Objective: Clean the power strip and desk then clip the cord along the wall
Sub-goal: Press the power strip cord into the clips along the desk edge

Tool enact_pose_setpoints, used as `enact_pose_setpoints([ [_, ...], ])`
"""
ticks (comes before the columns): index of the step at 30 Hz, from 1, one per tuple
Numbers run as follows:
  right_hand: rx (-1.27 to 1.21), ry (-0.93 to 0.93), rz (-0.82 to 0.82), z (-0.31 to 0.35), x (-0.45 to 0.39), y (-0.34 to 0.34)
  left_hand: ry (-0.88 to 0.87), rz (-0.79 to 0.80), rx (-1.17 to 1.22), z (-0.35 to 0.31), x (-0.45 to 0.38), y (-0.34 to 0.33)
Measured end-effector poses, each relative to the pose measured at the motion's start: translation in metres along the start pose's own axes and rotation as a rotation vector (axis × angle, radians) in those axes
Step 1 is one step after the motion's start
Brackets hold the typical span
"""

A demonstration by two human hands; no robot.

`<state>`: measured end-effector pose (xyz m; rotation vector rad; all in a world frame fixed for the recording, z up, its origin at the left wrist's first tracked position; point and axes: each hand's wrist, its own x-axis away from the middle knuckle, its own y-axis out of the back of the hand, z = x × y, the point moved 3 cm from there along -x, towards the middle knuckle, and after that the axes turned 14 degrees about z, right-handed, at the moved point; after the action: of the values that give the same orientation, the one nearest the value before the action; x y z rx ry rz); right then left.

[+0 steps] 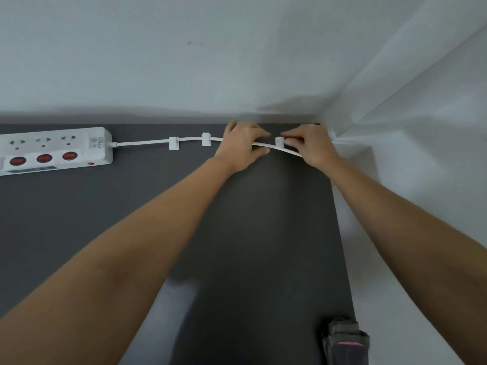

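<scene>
The left hand (241,147) holds the white cord (267,147) between thumb and fingers. The right hand (312,148) pinches a clip (279,141) at its fingertips, over the cord. The cord looks light, smooth and springy, so it is probably best gripped close beside the clip.

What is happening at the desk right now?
A person is clipping the power strip's cord along the back of the desk, by the wall. The cord already sits in two clips. The left hand holds the cord while the right hand pinches a third clip at it. What looks like a dark cloth lies at the desk's near right edge.
</scene>
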<state>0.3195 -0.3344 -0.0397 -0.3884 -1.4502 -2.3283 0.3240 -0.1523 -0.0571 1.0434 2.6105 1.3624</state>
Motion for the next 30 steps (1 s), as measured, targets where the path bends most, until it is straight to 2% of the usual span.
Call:
enact_pose_setpoints([
  [2, 0.001, 0.033, 0.039, 0.001, -0.002, -0.002, 0.017, -0.001, 0.003, -0.010, -0.007, -0.006],
  [6, 0.084, 0.100, -0.006, 0.007, -0.008, -0.002, 0.094, -0.047, 0.091, -0.015, -0.014, -0.013],
  [11, 0.191, 0.172, 0.026, 0.008, -0.014, 0.003, 0.149, -0.084, 0.188, -0.015, -0.021, -0.014],
  [16, 0.247, 0.195, 0.095, 0.008, -0.022, 0.010, 0.221, -0.091, 0.252, -0.016, -0.027, -0.014],
  [22, 0.312, 0.221, 0.092, 0.005, -0.022, 0.009, 0.306, -0.100, 0.256, -0.024, -0.035, -0.012],
  [26, 0.241, 0.211, 0.080, 0.003, -0.016, 0.004, 0.206, -0.013, 0.307, -0.019, -0.029, -0.006],
  [30, 0.186, 0.173, 0.076, 0.002, -0.012, -0.001, 0.122, 0.107, 0.144, 0.011, -0.007, 0.014],
])
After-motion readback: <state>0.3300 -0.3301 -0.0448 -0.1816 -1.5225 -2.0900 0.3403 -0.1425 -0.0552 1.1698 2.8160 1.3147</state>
